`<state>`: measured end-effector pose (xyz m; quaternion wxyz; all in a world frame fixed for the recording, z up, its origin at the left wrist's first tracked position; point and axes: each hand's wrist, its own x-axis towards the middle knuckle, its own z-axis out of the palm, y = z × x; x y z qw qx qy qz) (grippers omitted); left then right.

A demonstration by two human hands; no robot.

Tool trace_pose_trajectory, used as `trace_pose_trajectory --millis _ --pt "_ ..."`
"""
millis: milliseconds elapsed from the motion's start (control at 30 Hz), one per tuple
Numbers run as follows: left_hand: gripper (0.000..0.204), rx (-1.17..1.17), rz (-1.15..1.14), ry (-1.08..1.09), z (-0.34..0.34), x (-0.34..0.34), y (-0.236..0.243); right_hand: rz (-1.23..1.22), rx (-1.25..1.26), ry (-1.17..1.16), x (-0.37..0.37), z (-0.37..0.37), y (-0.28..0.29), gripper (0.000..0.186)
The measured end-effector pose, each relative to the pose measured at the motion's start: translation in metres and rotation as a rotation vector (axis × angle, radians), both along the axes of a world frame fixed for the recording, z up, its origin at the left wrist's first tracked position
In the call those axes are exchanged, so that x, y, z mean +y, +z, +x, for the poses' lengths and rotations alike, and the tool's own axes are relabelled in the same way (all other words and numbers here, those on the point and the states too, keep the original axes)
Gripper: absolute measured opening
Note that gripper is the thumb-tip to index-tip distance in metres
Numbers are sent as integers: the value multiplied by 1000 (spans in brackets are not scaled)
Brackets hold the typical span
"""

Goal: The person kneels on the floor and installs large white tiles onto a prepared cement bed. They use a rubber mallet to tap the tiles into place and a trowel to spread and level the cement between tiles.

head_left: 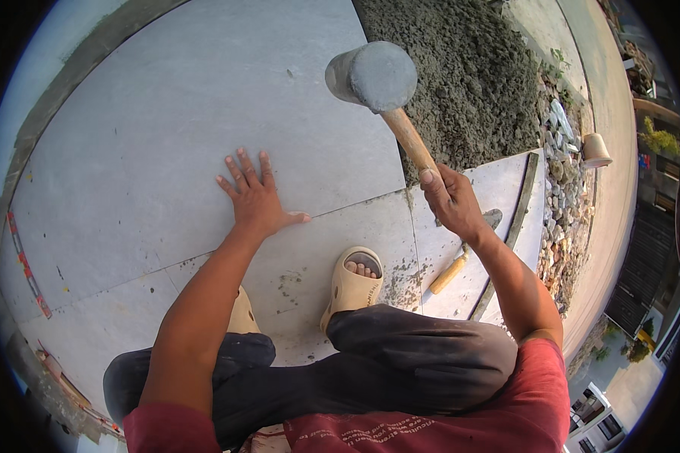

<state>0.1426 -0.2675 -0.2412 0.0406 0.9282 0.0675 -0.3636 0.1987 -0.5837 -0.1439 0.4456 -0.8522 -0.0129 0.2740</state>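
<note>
My left hand lies with spread fingers on a large pale grey tile, near its seam with the smaller front tiles. My right hand grips the wooden handle of a rubber mallet, whose grey head is raised over the upper edge of the big tile and wet grey mortar. Below my right hand a trowel with a wooden grip lies on the tiles, partly hidden, beside a long straight bar. My feet, in cream slides, are on the front tiles.
Rubble runs along the right edge, with an upturned bucket beside a concrete strip. A red-and-white striped stick lies at the left near a curb. Plants and dark gates stand at the far right.
</note>
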Motion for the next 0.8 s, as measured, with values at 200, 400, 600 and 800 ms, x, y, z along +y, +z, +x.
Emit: trace_pose_trajectory --millis 200,400,600,800 --pt "156 12 -25 32 -4 14 1 289 87 -81 53 23 50 47" --pt "156 -31 -108 33 -5 12 -3 364 -291 111 3 -27 -58 52" --pt "157 -104 -105 67 -12 18 -7 53 -5 71 14 5 -28 54" --pt "156 -103 -93 67 -15 20 -5 596 -223 150 32 -26 -4 48"
